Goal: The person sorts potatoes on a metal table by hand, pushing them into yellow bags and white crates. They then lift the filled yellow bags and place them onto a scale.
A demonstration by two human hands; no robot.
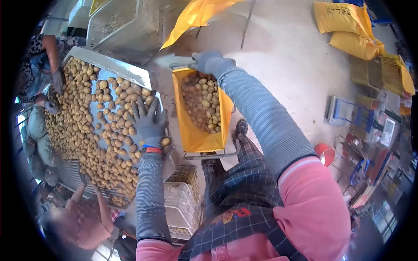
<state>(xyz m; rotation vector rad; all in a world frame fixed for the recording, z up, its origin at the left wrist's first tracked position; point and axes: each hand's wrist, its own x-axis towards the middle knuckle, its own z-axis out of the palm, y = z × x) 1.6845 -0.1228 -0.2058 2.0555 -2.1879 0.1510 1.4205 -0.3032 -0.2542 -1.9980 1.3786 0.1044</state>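
My left hand (149,122), in a grey glove, lies with fingers spread over potatoes (122,93) at the right edge of a metal sorting table (114,65). My right hand (210,61), also gloved, is closed at the far rim of a yellow sack (179,100). A pale grey flat thing (180,61) juts out left of this hand; blur hides what it is. The sack stands with its mouth wide open, partly filled with potatoes (202,100). A metal bar (209,156) runs along its near side.
A co-worker's gloved hands (54,93) are at the table's left edge. Another person's hands (89,185) reach in from the lower left. White crates (178,204) stand below the table; more crates (126,26) are at the back. Filled yellow sacks (348,26) lie at the upper right.
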